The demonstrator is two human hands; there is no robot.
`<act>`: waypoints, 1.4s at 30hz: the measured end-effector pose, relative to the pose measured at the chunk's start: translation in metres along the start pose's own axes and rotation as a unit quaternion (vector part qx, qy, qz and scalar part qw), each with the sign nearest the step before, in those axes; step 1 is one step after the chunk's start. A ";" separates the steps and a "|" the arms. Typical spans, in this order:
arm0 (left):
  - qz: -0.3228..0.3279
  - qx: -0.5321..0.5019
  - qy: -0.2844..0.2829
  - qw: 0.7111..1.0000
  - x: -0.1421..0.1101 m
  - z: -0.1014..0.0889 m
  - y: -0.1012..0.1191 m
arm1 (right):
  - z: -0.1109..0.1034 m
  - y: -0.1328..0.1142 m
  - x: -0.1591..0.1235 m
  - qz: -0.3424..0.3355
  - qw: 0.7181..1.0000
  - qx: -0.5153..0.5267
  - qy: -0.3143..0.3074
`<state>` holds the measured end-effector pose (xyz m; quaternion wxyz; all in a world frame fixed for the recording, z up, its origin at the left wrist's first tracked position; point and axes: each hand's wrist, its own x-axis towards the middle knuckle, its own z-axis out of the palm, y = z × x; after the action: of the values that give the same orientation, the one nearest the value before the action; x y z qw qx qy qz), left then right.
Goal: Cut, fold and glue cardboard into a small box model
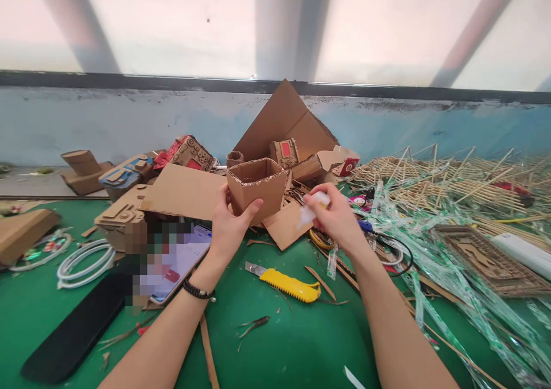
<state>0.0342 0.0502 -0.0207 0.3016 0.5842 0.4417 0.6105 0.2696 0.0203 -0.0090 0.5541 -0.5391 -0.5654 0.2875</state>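
My left hand (235,220) grips a small open-topped cardboard box (262,197) by its near left side, thumb across the front face. The box's cut rim shows the corrugated edge. In my right hand (333,214) is a small white glue bottle (307,214), its nozzle tilted down to the left, apart from the box. Below the nozzle lies a flat piece of cardboard (284,228). A yellow utility knife (290,284) with its blade out rests on the green table (297,343) between my forearms.
Left are a phone (183,265), a white coiled tube (86,263) and cardboard models (123,222). Behind stands a large cardboard sheet (275,113) against the wall. Bamboo sticks (400,182), crumpled clear plastic strips (456,291) and a framed cardboard relief (477,257) crowd the right.
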 end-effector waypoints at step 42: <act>-0.067 -0.007 -0.065 0.996 -0.007 0.007 0.009 | 0.014 -0.004 -0.016 -0.234 0.927 -0.254 0.146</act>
<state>0.0434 0.0418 -0.0164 0.3738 0.5899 0.4551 0.5524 0.2524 0.0082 -0.0136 0.5268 -0.5501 -0.6424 -0.0851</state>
